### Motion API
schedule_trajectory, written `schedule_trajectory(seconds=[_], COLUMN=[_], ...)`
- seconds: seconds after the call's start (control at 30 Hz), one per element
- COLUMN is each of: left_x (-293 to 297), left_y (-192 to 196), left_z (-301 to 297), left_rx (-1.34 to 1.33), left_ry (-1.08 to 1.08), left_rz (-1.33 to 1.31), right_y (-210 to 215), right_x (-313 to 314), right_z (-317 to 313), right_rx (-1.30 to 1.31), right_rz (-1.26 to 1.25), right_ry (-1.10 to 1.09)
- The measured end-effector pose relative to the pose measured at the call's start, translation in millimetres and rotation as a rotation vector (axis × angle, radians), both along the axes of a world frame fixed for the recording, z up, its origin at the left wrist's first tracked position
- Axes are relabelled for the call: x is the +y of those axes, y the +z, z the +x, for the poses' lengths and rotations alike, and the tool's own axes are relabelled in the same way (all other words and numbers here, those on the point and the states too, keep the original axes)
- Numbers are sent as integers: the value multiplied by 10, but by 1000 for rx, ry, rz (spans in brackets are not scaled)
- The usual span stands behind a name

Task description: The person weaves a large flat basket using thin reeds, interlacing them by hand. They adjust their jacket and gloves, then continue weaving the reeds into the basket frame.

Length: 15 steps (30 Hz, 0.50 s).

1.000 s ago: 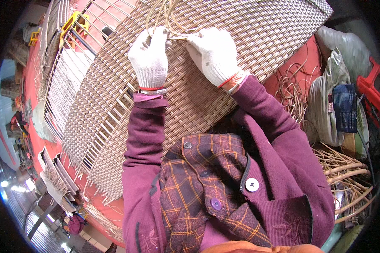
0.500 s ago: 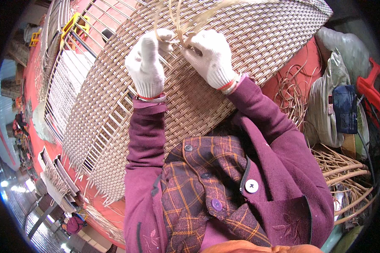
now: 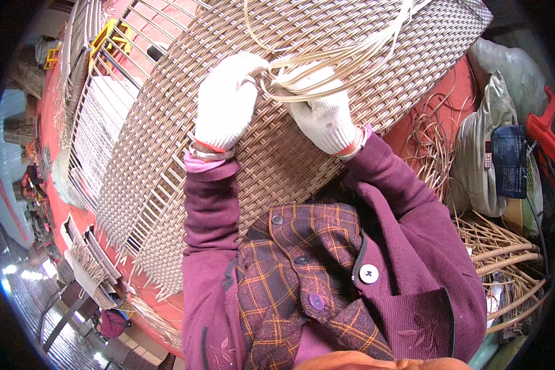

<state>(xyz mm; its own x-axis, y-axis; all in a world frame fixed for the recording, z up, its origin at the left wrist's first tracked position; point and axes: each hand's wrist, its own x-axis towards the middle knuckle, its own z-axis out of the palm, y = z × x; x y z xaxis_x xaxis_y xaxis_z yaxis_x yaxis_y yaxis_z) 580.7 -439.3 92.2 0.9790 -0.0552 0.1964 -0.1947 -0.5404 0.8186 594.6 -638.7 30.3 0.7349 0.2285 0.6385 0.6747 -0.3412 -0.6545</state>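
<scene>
Woven panel (image 3: 166, 154) lies across the work under both hands, w/ unwoven ends at its lower left edge. Your left hand (image 3: 225, 102) is clenched on the loose cane strands (image 3: 327, 61); right hand (image 3: 320, 108) pinches the same bundle just beside it. Risk: the strands loop up and off the top edge, so a hard tug could kink or snap one, or they'd slip thru the gloves. Loose cane (image 3: 431, 142) at right could tangle in.

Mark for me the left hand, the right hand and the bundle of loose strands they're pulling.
left hand (image 3: 227, 102), head view, on the back of the white glove.
right hand (image 3: 322, 110), head view, on the back of the white glove.
bundle of loose strands (image 3: 345, 58), head view, on the pale strands above the right hand.
</scene>
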Motion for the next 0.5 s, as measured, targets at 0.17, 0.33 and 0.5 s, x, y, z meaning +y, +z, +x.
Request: schedule_trajectory(seconds=[0.17,0.33,0.5], left_x=[-61,-45,4], left_y=[-54,-135,-161], left_z=[-68,-105,-205], left_rx=[-286,-422,-65], left_ry=[-43,-73,-10], left_rz=[434,274,-246], right_y=[92,199,283], right_x=[-7,4,131], right_z=[-14,-25,-61], right_rx=[22,-60,-130], right_rz=[17,0,-10], right_ry=[15,62,8])
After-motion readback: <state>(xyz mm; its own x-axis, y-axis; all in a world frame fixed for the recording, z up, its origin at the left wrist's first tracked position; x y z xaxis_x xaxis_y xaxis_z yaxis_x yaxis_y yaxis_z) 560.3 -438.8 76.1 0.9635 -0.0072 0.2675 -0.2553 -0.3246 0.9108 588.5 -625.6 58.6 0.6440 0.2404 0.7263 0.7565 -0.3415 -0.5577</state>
